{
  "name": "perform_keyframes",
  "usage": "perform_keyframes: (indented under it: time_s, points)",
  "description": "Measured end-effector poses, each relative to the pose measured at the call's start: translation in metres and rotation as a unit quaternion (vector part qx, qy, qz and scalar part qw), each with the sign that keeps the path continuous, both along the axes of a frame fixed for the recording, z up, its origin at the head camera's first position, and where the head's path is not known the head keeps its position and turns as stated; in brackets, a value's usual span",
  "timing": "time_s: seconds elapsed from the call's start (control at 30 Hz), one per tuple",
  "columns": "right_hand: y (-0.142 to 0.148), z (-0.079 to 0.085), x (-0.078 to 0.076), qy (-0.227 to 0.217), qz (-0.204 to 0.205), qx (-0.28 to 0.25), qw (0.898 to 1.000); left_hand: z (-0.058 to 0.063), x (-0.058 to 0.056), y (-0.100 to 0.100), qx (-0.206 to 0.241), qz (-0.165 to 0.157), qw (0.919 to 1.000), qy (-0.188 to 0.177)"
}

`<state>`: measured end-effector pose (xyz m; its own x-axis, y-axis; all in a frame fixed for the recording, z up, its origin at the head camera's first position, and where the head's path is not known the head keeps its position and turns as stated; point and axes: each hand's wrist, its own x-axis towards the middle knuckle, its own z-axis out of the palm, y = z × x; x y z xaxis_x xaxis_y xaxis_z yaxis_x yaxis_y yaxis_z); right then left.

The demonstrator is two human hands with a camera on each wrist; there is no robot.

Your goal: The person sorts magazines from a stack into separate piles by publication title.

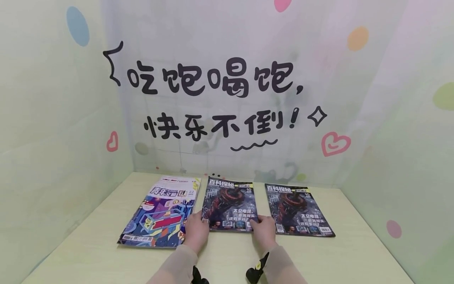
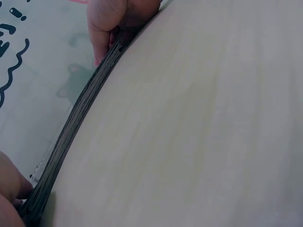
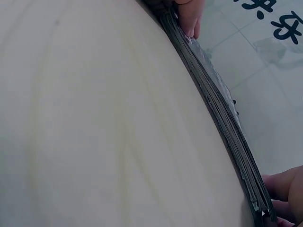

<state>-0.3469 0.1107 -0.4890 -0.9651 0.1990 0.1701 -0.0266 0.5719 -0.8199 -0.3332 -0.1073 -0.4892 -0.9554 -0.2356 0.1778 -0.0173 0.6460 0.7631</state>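
Observation:
A dark science magazine (image 1: pixel 228 207) with a red ring-shaped machine on its cover is at the middle of the table. My left hand (image 1: pixel 197 231) grips its lower left side, and my right hand (image 1: pixel 264 232) holds the lower right corner, thumb over the cover. In the left wrist view, the magazine's page edge (image 2: pixel 78 116) runs between both hands, close over the tabletop. The right wrist view gives the same thick edge (image 3: pixel 215 101), with fingers on each end.
A colourful magazine (image 1: pixel 159 215) lies left of my left hand. Another magazine (image 1: pixel 299 211) with the same dark cover lies at the right. The pale wooden table (image 1: pixel 227 260) meets a printed fabric wall (image 1: pixel 227 43) at the back and both sides.

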Motion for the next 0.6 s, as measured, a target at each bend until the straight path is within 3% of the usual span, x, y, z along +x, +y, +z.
perform_keyframes:
  time_s: [0.23,0.6]
  points:
    - [0.001,-0.001,0.002,0.002,0.010,-0.022,1.000,-0.001,0.003,0.002,0.005,0.006,1.0000,0.002]
    - [0.003,-0.006,0.007,0.004,0.014,-0.057,0.998,0.001,0.019,0.006,0.035,0.003,0.9993,0.007]
